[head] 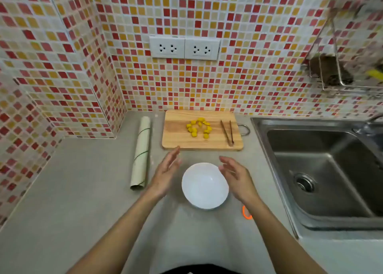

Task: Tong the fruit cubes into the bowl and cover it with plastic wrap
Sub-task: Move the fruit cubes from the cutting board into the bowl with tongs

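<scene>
A white bowl (204, 185) sits on the grey counter with nothing in it. My left hand (165, 173) hovers just left of it, fingers straight and apart. My right hand (238, 176) hovers at its right rim, also open, holding nothing. Behind the bowl lies a wooden cutting board (178, 137) with several yellow fruit cubes (199, 127) in a loose ring. Brown tongs (227, 132) rest on the board's right side. A pale roll of plastic wrap (141, 152) lies on the counter left of the board.
A steel sink (323, 170) fills the right side, with a tap at its far edge. An orange rubber band (246, 212) lies by my right wrist. Mosaic tiled walls with two sockets (184, 47) close the back and left. A wire rack (331, 66) hangs at upper right.
</scene>
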